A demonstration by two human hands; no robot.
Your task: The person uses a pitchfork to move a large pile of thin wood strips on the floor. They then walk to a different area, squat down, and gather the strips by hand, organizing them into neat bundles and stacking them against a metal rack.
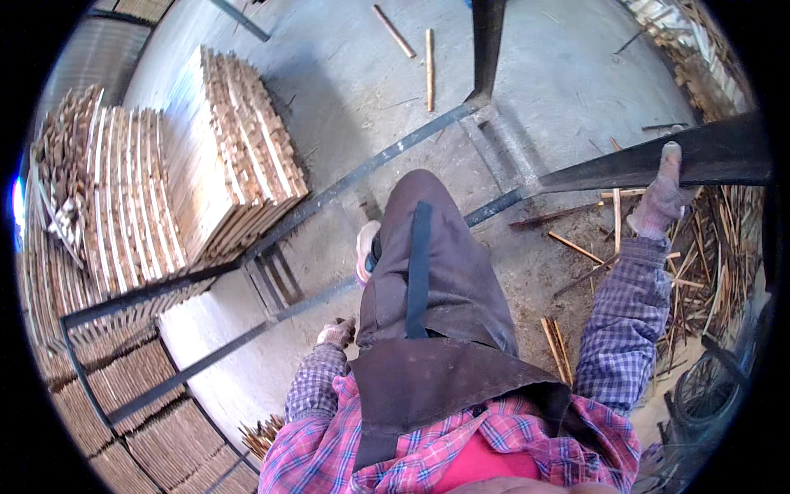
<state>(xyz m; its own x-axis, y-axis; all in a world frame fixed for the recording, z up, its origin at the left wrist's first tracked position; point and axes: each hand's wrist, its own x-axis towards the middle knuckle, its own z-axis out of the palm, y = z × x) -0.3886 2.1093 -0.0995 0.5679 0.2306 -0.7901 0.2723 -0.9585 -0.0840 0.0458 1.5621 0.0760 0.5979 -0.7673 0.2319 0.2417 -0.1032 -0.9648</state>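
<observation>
My right hand, in a pale, soiled work glove, is at the upper right with the arm stretched out. It grips the edge of a dark metal post, one finger or thumb lying along its face. My left hand, gloved too with darker fingertips, hangs low beside my left thigh. Its fingers look loosely curled, and nothing shows in them. Below me runs a long metal frame with two rails and crosspieces. My bent leg, in dark trousers, reaches over it, and a light shoe shows beside the leg.
Stacks of thin wooden strips stand at the left, some resting against the frame. More bundled wood lies at the lower left. Another dark upright rises from the frame's far end. Loose sticks litter the floor on the right, near a wheel.
</observation>
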